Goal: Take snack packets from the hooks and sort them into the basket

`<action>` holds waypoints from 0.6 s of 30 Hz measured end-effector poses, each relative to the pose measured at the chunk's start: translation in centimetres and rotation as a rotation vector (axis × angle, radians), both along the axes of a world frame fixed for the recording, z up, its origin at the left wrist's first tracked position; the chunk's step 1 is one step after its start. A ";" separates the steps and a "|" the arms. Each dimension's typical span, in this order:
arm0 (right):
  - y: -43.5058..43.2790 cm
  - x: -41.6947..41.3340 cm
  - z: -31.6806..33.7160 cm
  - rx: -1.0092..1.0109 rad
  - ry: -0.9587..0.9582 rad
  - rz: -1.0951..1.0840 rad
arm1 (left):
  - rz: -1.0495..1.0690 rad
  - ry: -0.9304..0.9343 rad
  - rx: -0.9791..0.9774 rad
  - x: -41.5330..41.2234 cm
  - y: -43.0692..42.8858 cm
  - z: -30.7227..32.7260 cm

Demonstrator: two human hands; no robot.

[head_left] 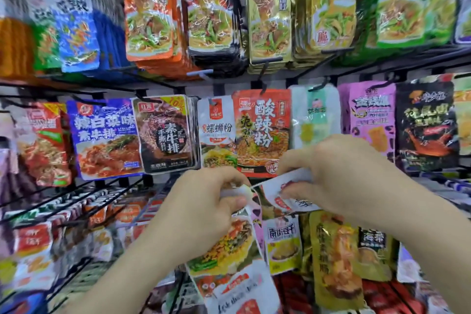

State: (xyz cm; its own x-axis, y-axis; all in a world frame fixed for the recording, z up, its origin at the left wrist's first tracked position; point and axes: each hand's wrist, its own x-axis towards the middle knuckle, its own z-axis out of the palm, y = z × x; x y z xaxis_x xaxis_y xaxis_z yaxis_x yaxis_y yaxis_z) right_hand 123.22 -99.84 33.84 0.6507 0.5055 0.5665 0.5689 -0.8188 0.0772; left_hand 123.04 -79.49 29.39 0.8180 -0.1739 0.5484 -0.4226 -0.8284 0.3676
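Note:
My left hand (206,201) grips the top of a white snack packet (224,250) with a yellow noodle picture, which hangs down from my fingers. More white packets (242,290) hang below it. My right hand (336,173) pinches another white packet with red print (288,194), held tilted between both hands. Just above them, matching white packets (216,130) and red sour-spicy noodle packets (262,132) hang on the middle row of hooks. No basket is in view.
Black wire hooks (84,194) stick out at the left, with packets on them. Rows of hanging packets fill the rack: orange (150,7), gold (270,13) and green (407,0) above, blue (104,137), dark (165,132) and purple (369,120) beside my hands, yellow-brown (334,257) below.

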 end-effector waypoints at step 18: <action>-0.3 2.8 -2.6 1.263 0.741 0.366 | -0.158 0.441 -0.699 0.4 1.5 -1.6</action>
